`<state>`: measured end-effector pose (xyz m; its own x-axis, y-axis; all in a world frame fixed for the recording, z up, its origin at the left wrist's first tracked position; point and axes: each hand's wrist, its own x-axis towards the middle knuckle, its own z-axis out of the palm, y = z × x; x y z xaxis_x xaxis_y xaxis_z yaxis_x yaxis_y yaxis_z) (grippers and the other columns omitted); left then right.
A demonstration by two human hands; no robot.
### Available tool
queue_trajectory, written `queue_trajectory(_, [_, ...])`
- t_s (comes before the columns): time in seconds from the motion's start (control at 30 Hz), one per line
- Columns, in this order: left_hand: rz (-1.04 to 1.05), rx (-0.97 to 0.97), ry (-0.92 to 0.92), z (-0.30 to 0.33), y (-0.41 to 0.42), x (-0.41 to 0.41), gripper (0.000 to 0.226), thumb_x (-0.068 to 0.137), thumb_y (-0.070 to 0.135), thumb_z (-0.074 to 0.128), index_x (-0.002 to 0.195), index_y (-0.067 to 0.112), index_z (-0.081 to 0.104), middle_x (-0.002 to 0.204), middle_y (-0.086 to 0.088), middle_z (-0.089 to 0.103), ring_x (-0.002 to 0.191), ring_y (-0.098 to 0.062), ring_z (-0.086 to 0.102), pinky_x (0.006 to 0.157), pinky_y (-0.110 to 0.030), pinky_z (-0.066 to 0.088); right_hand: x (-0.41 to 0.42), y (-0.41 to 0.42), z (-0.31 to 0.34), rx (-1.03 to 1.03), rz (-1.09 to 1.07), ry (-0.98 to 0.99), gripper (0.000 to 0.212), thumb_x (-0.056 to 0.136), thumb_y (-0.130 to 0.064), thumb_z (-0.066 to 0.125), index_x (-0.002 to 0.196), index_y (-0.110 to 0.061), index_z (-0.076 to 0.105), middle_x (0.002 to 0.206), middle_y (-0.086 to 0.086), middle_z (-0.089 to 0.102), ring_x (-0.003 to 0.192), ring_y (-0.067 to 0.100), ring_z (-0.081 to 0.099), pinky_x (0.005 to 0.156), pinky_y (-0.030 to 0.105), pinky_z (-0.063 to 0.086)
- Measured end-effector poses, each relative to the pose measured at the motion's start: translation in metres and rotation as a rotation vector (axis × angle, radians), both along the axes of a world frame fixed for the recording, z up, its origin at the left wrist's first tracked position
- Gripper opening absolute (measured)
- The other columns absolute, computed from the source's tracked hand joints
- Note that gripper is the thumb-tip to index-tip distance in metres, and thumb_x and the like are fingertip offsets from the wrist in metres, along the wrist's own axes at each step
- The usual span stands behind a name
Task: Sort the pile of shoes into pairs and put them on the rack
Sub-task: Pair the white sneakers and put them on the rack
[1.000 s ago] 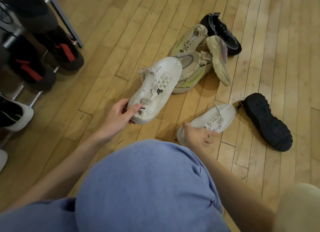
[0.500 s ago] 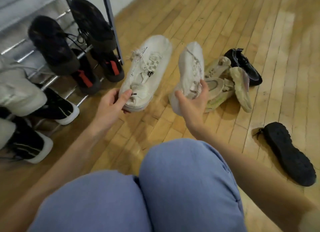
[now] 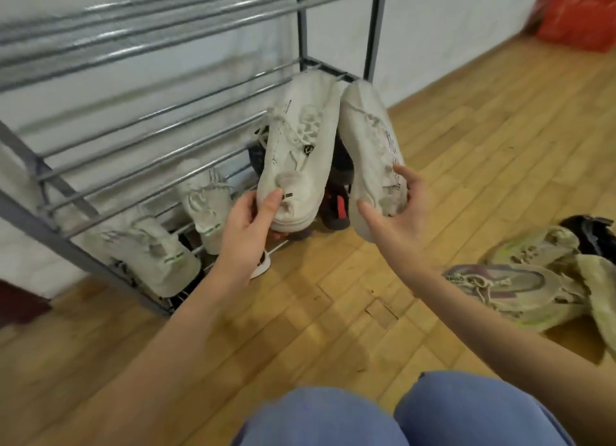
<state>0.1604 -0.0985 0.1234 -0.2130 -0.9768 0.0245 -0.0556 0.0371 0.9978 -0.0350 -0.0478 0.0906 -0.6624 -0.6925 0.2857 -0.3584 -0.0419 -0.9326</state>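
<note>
We hold a white sneaker in each of our hands, both lifted in front of the metal shoe rack [image 3: 173,152]. Our left hand [image 3: 248,225] grips the heel of the left white sneaker [image 3: 300,145], thumb pressed on its back and fingers curled under the sole; its toe points up toward the rack's bars. Our right hand [image 3: 396,212] grips the heel end of the right white sneaker [image 3: 370,139], fingers wrapped round its side, and this one is turned partly on edge (the two sneakers sit just beside each other, nearly touching at the toes). On the rack's lower bars stand two pale sneakers with green marks [image 3: 206,209], and behind the held pair we see dark shoes with red patches [image 3: 336,209]. On the wooden floor [image 3: 333,329] to our right lies the pile of worn yellowish sneakers [image 3: 520,289], with a black shoe [image 3: 593,232] behind it. Our blue-clad knees [image 3: 400,415] fill the bottom edge.
</note>
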Motion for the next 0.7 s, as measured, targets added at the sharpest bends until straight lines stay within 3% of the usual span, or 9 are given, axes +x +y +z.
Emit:
queue_trajectory(0.07, [0.048, -0.014, 0.003, 0.008, -0.008, 0.004, 0.023, 0.094, 0.034, 0.054, 0.1, 0.013, 0.06, 0.09, -0.003, 0.068, 0.077, -0.014, 0.067, 0.066, -0.028, 0.056, 0.002, -0.014, 0.008, -0.004, 0.049, 0.015, 0.069, 0.071, -0.023, 0.078, 0.131, -0.025, 0.045, 0.127, -0.012, 0.05, 0.113, -0.007, 0.049, 0.096, 0.021, 0.047])
queue_trajectory(0.13, [0.091, -0.012, 0.035, 0.018, -0.024, 0.006, 0.032, 0.093, 0.038, 0.055, 0.107, 0.009, 0.062, 0.1, -0.007, 0.07, 0.087, -0.02, 0.069, 0.074, -0.034, 0.057, 0.0, -0.03, 0.019, -0.008, 0.099, 0.037, 0.075, 0.067, -0.027, 0.08, 0.133, -0.025, 0.043, 0.129, -0.01, 0.05, 0.116, -0.002, 0.05, 0.099, 0.026, 0.048])
queue_trajectory(0.2, [0.13, -0.011, 0.026, 0.032, -0.043, 0.008, 0.04, 0.093, 0.039, 0.056, 0.111, 0.004, 0.062, 0.103, -0.01, 0.071, 0.085, -0.02, 0.069, 0.069, -0.032, 0.055, -0.005, -0.046, 0.033, 0.01, 0.133, 0.055, 0.08, 0.066, -0.029, 0.081, 0.134, -0.027, 0.039, 0.128, -0.009, 0.05, 0.117, 0.006, 0.052, 0.099, 0.029, 0.049])
queue_trajectory(0.33, [0.152, 0.012, 0.058, 0.053, -0.076, -0.002, 0.04, 0.094, 0.041, 0.055, 0.11, 0.005, 0.064, 0.102, -0.009, 0.072, 0.083, -0.021, 0.068, 0.075, -0.035, 0.055, -0.016, -0.091, 0.063, 0.051, 0.13, 0.062, 0.076, 0.07, -0.029, 0.079, 0.133, -0.021, 0.037, 0.105, -0.019, 0.051, 0.093, -0.002, 0.056, 0.08, 0.024, 0.055])
queue_trajectory(0.4, [0.194, 0.021, 0.046, 0.061, -0.093, -0.013, 0.041, 0.094, 0.039, 0.054, 0.11, 0.003, 0.063, 0.099, -0.008, 0.071, 0.071, -0.015, 0.065, 0.065, -0.026, 0.053, -0.019, -0.118, 0.074, 0.084, 0.116, 0.083, 0.075, 0.069, -0.034, 0.078, 0.13, -0.021, 0.037, 0.103, -0.016, 0.052, 0.09, 0.001, 0.058, 0.076, 0.025, 0.056])
queue_trajectory(0.47, [0.208, 0.037, 0.056, 0.067, -0.11, -0.026, 0.038, 0.095, 0.037, 0.054, 0.107, 0.001, 0.062, 0.098, -0.01, 0.069, 0.067, -0.012, 0.062, 0.055, -0.018, 0.051, -0.019, -0.144, 0.082, 0.121, 0.103, 0.115, 0.076, 0.065, -0.044, 0.073, 0.129, -0.024, 0.036, 0.116, -0.004, 0.054, 0.1, 0.013, 0.059, 0.084, 0.037, 0.057])
queue_trajectory(0.53, [0.215, 0.064, 0.104, 0.071, -0.123, -0.04, 0.034, 0.095, 0.034, 0.054, 0.105, 0.003, 0.062, 0.099, -0.011, 0.069, 0.072, -0.012, 0.065, 0.055, -0.018, 0.053, -0.016, -0.167, 0.091, 0.139, 0.08, 0.156, 0.078, 0.063, -0.047, 0.068, 0.129, -0.021, 0.036, 0.124, 0.004, 0.051, 0.111, 0.023, 0.055, 0.093, 0.047, 0.05])
queue_trajectory(0.63, [0.221, 0.089, 0.121, 0.072, -0.138, -0.057, 0.032, 0.096, 0.034, 0.053, 0.106, 0.005, 0.062, 0.091, -0.007, 0.068, 0.07, -0.012, 0.063, 0.047, -0.015, 0.048, -0.012, -0.198, 0.099, 0.164, 0.025, 0.199, 0.078, 0.065, -0.045, 0.067, 0.13, -0.014, 0.038, 0.127, 0.01, 0.051, 0.116, 0.031, 0.051, 0.098, 0.051, 0.044])
queue_trajectory(0.7, [0.207, 0.123, 0.117, 0.07, -0.146, -0.065, 0.035, 0.096, 0.036, 0.053, 0.108, 0.005, 0.062, 0.098, -0.011, 0.069, 0.073, -0.015, 0.064, 0.051, -0.018, 0.05, -0.013, -0.213, 0.099, 0.215, 0.006, 0.226, 0.076, 0.067, -0.047, 0.066, 0.129, -0.013, 0.039, 0.126, 0.012, 0.052, 0.114, 0.034, 0.052, 0.098, 0.052, 0.043])
